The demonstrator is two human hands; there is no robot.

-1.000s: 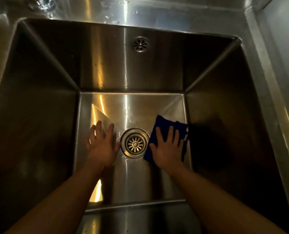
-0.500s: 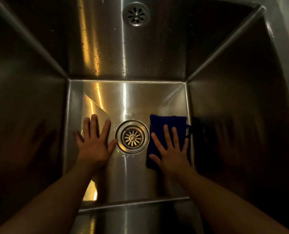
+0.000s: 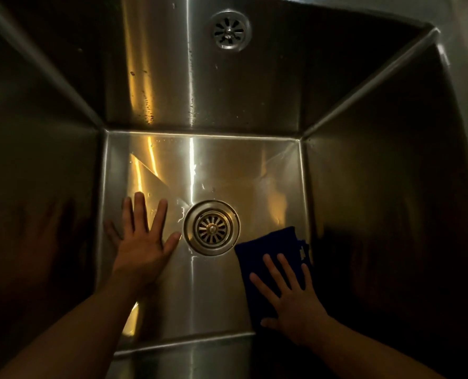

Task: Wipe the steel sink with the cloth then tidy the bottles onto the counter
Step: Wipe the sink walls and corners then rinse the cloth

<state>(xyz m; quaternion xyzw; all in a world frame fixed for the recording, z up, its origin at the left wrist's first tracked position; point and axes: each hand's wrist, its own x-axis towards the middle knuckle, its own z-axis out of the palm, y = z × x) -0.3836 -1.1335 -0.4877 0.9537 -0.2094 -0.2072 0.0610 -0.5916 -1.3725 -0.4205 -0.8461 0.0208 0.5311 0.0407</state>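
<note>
Now right hand (image 3: 293, 305), flat on cloth (image 3: 268, 247), has slid back from drain (image 3: 212, 227); left hand (image 3: 142, 247) stays splayed flat on sink (image 3: 227, 165). Cloth's near edge indistinct.

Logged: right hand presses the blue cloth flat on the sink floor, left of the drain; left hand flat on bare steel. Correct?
One slip: in the head view the blue cloth lies right of the drain, not left. Otherwise yes: the right hand presses it flat on the sink floor, and the left hand lies flat on bare steel.
</note>
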